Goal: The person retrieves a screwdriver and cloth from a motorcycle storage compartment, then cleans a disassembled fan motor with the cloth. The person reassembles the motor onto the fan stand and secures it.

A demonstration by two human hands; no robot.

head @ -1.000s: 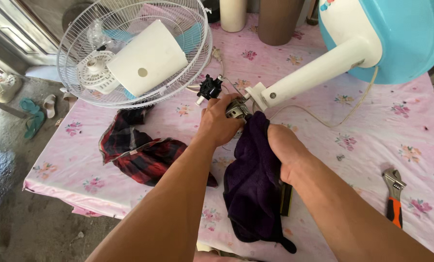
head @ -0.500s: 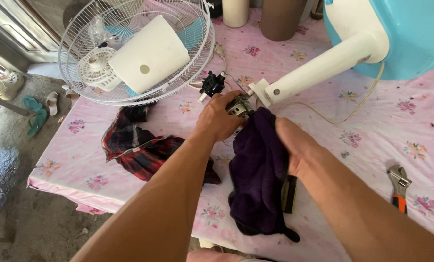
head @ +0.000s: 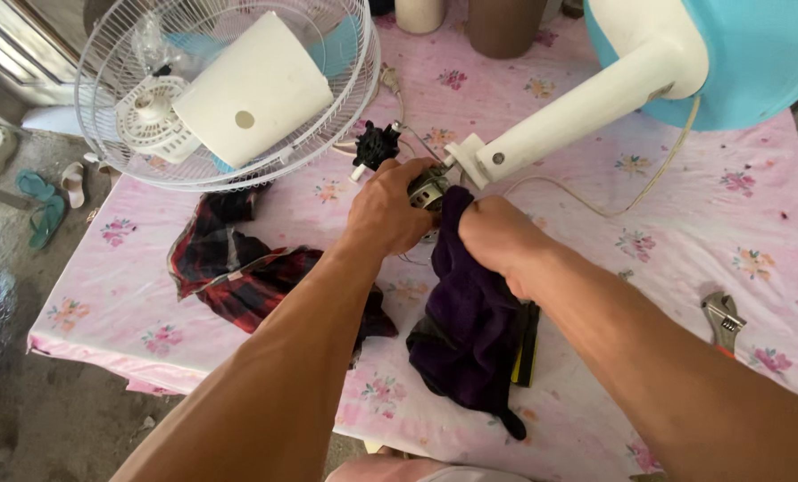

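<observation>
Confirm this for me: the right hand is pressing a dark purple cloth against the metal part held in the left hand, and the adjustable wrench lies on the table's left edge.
One detail is wrong. The head view shows the adjustable wrench near the table's right edge, not the left. The rest stands: the right hand presses the dark purple cloth against the metal part held in the left hand.

A dark purple cloth (head: 467, 326) is seen, w/ a red-and-black plaid cloth (head: 238, 268) beside it. The tablecloth (head: 685, 232) is pale pink w/ small floral print. The fan guard (head: 328, 107) and stem (head: 577, 112) are white; the base (head: 747, 54) is light blue. The wrench (head: 722, 317) is grey, its handle prob. orange.
</observation>
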